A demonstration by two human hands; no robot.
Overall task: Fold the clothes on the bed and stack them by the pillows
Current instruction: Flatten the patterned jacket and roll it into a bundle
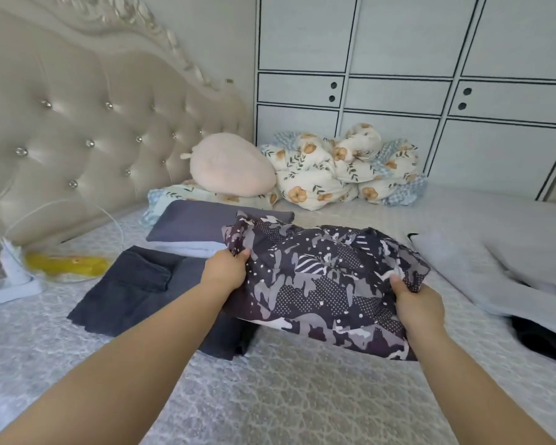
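The bed (286, 396) carries it all. Near its middle the camo garment (321, 284) hangs bunched; the left hand (225, 271) and right hand (418, 303) each clutch an edge. It wants pulling taut, laying flat, then halving squarely. Toward the headboard lie dark trousers (132, 290) and a folded stack (203, 226); the pillow (231, 168) sits beyond. No containers show.

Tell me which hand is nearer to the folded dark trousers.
Left. The left hand grips the patterned garment right above the edge of the folded dark trousers; the right hand grips the garment's other side, well away from them.
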